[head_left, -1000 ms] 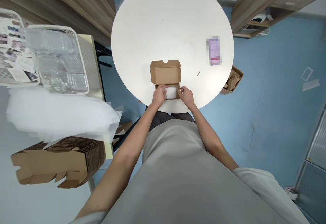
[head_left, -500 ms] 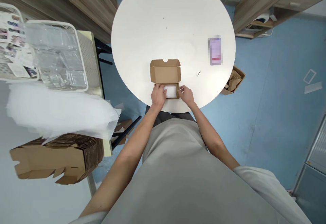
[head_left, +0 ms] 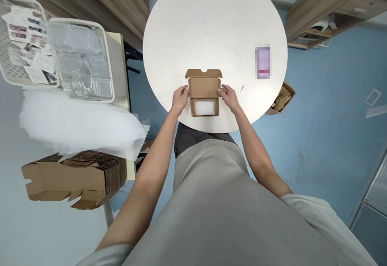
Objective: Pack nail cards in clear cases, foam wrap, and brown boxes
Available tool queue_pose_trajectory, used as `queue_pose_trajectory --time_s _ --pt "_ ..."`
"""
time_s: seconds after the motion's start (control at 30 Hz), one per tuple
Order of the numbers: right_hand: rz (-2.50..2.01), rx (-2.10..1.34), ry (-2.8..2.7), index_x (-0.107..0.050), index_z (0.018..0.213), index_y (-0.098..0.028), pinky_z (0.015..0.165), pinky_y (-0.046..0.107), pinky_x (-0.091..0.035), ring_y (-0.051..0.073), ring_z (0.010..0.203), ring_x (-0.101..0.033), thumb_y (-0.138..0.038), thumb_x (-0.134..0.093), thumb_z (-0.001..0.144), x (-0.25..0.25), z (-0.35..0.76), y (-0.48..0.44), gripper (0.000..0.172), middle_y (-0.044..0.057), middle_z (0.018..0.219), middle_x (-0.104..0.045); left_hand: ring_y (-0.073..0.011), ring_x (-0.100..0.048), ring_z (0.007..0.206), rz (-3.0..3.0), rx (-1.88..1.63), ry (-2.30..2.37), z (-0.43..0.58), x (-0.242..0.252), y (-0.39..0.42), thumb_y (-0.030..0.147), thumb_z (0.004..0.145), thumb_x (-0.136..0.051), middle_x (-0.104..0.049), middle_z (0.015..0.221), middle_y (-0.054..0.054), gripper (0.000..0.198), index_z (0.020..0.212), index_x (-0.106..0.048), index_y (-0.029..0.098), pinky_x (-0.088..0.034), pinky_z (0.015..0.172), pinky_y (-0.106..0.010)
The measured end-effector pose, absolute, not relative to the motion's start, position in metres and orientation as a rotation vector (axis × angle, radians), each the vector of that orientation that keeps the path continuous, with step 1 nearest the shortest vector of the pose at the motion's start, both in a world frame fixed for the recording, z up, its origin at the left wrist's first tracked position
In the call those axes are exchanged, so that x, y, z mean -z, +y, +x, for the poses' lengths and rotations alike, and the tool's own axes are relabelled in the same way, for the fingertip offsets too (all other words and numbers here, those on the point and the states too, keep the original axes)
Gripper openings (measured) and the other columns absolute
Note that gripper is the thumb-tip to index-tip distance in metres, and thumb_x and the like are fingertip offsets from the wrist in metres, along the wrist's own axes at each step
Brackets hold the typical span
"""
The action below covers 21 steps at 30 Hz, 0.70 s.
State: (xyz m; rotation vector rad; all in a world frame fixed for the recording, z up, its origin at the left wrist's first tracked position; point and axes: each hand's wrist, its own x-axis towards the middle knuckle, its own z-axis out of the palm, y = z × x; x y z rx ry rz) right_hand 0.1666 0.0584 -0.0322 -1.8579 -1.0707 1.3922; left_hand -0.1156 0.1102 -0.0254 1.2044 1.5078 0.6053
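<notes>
The left hand (head_left: pixel 180 98), thumb and fingers bent nearly together, pinches the left edge of a brown rectangular cardboard lid (head_left: pixel 204 87); the right hand (head_left: pixel 229 97), similarly curled, has its right edge. Between the hands, slightly nearer the body, sits the attached brown oblong cardboard box (head_left: pixel 192 107) (lid folded back), holding a white rectangular packet (head_left: pixel 204 108). The round white table (head_left: pixel 211 16) lies beneath both.

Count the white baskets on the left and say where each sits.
2: the far-left basket, holding printed cards, and the basket beside it, holding clear plastic packaging, both at upper left. More may be hidden.
</notes>
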Motion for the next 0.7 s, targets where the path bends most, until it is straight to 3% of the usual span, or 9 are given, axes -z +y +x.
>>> queue_pose_trajectory --time_s 0.17,0.37,0.53,0.7 --pt "-1.829 -1.376 -1.247 -0.061 0.156 -0.023 0.107 0.051 -0.064 0.031 0.117 -0.074 -0.067 -0.069 0.099 0.005 0.165 0.036 0.073 0.017 0.152 -0.07 -0.0275 -0.073 0.124 1.262 -0.531 1.418 -0.12 0.005 0.087 0.04 0.103 -0.063 -0.07 0.151 -0.019 0.052 0.149 -0.066 0.017 -0.06 0.108 -0.043" --pt "-1.925 -1.311 -1.455 -0.058 0.158 -0.025 0.103 0.047 -0.065 0.031 0.124 -0.072 -0.034 -0.058 0.103 -0.02 0.158 -0.002 0.056 0.015 0.158 -0.064 -0.0282 -0.071 0.131 1.356 -0.434 1.384 -0.13 -0.005 0.049 0.024 0.098 -0.057 -0.065 0.158 -0.017 0.062 0.16 -0.059 0.022 -0.061 0.11 -0.043" --pt "-1.927 -1.279 -1.658 -0.054 0.164 -0.027 0.104 0.049 -0.065 0.03 0.125 -0.071 -0.019 -0.056 0.098 -0.018 0.157 -0.03 0.067 0.014 0.159 -0.061 -0.0278 -0.067 0.138 1.44 -0.394 1.426 -0.132 -0.005 0.012 0.017 0.094 -0.057 -0.065 0.156 -0.016 0.067 0.161 -0.059 0.023 -0.058 0.115 -0.043" --pt "-2.019 -1.284 -1.855 -0.038 0.177 -0.027 0.103 0.051 -0.066 0.035 0.131 -0.071 -0.024 -0.062 0.099 -0.023 0.161 -0.055 0.081 0.017 0.168 -0.052 -0.0306 -0.066 0.138 1.61 -0.23 1.431 -0.139 -0.013 -0.022 0.014 0.095 -0.056 -0.058 0.161 -0.018 0.077 0.171 -0.046 0.023 -0.056 0.118 -0.047"
